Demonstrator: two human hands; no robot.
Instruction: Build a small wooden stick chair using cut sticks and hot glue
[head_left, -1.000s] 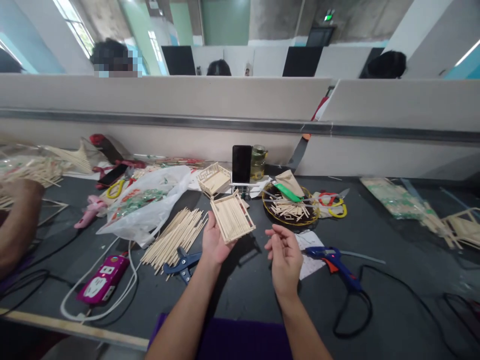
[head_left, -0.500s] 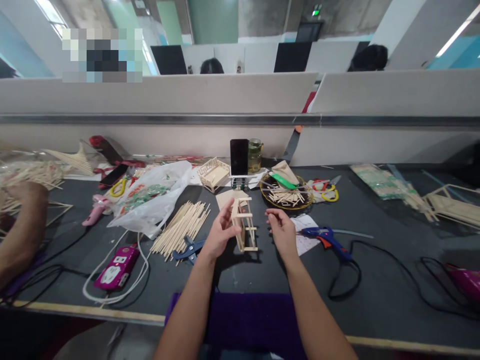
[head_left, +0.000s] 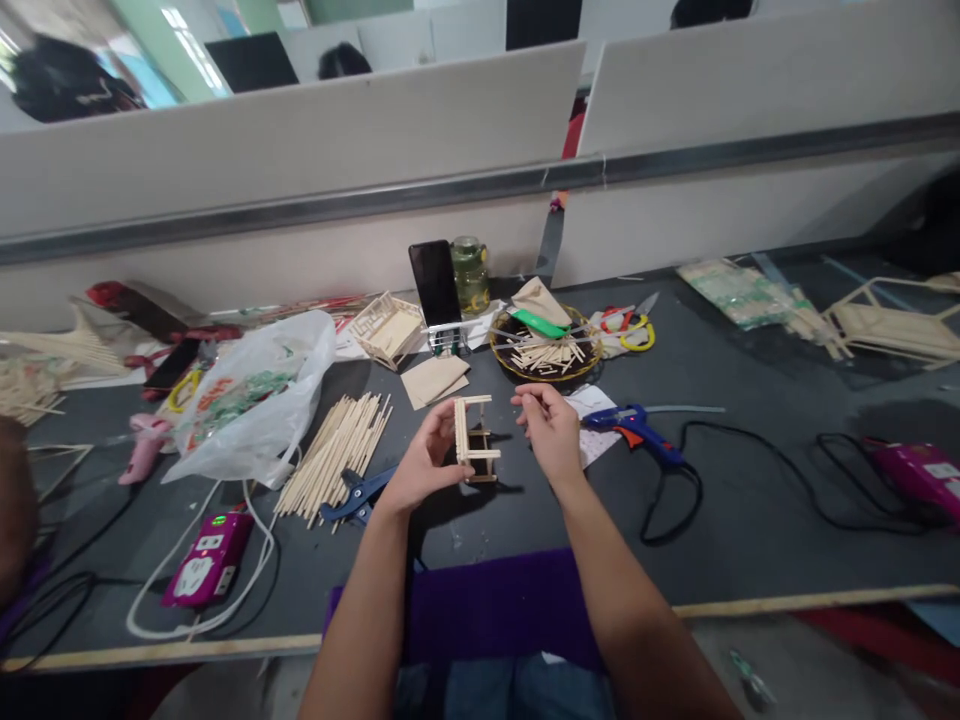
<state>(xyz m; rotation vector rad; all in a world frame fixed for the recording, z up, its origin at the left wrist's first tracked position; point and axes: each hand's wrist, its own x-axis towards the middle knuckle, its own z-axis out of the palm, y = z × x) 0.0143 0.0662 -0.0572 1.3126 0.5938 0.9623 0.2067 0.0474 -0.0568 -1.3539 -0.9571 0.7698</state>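
Note:
My left hand (head_left: 427, 460) grips a small frame of glued wooden sticks (head_left: 463, 436) by its left side, just above the dark table. To the right of it hovers my right hand (head_left: 549, 428), its thumb and fingertips pinched together; whatever may be between them is too small to make out. A blue glue gun (head_left: 651, 432) rests on its side beyond that hand, its nozzle over a white paper (head_left: 594, 400). Left of my left wrist lie blue-handled cutters (head_left: 354, 497) and a pile of loose wooden sticks (head_left: 337, 450).
A yellow-rimmed basket (head_left: 504, 368) holds short stick pieces. Behind are a phone on a stand (head_left: 435, 282), a glass jar (head_left: 470, 272) and a stick-built model (head_left: 388, 330). At left are a plastic bag (head_left: 300, 370), a purple power strip (head_left: 210, 560) and another person's arm (head_left: 13, 510).
The stick frame has been turned in my left hand, so a closed row of sticks now faces me. My right hand stays pinched beside it. The head view has tilted and shifted.

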